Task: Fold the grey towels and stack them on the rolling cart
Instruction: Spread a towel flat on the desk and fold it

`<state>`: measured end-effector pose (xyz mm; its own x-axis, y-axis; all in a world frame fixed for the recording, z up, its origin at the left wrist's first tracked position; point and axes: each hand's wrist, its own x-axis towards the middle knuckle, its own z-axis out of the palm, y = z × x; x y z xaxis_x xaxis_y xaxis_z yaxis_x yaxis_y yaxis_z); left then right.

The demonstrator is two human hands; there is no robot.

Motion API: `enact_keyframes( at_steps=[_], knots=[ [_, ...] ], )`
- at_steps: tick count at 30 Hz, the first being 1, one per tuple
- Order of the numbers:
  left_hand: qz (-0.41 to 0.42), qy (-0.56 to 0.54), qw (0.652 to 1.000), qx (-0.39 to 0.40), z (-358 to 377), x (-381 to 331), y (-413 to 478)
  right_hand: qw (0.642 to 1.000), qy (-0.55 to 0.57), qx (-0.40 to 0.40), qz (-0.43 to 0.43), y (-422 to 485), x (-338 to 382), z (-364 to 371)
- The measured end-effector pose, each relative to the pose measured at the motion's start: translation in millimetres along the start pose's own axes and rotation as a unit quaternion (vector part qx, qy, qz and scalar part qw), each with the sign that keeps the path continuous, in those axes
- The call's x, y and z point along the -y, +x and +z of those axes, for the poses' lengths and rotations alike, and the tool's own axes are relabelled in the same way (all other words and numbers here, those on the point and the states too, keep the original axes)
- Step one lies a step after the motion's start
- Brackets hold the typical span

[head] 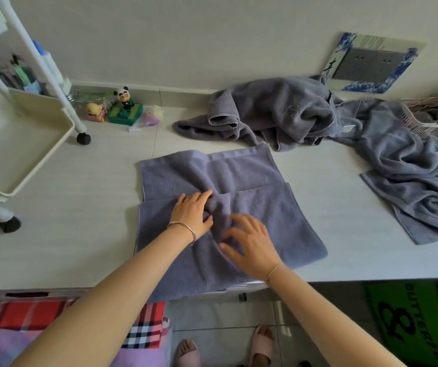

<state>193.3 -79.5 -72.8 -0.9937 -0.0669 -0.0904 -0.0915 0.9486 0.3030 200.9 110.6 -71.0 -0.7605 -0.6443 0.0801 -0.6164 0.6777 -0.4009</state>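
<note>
1 soft, limp grey towel lies under the hands: left hand pressing flat, right hand spread. It is probably best gripped at the corners beyond them.

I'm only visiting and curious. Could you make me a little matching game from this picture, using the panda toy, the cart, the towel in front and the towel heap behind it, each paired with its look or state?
Things:
1. panda toy
2. cart
3. front towel
4. towel heap

Look or state:
A. crumpled
B. black and white
C. spread flat, partly folded
D. cream-white, far left

Pairs: 1-B, 2-D, 3-C, 4-A
</note>
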Motion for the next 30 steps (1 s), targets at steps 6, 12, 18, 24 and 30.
enact_keyframes(
  at_steps=[6, 12, 18, 24, 30],
  knots=[
    [-0.011, 0.032, 0.999, 0.013, -3, 14, -1, 0.984, -0.092, 0.03, 0.15, 20, -63, -20],
    [0.046, 0.045, 0.997, 0.041, -10, 22, 10, 0.985, -0.092, 0.009, 0.147, 2, -67, -24],
    [-0.012, 0.079, 0.996, 0.036, -39, 68, 13, 0.966, -0.052, 0.057, 0.248, 12, -112, -60],
    [-0.127, -0.119, 0.975, 0.141, -77, 104, 8, 0.939, 0.181, 0.094, 0.277, -3, -127, -86],
    [-0.093, -0.566, 0.78, 0.25, -135, 73, 12, 0.779, 0.554, -0.023, 0.291, 25, -98, -143]
  ],
)
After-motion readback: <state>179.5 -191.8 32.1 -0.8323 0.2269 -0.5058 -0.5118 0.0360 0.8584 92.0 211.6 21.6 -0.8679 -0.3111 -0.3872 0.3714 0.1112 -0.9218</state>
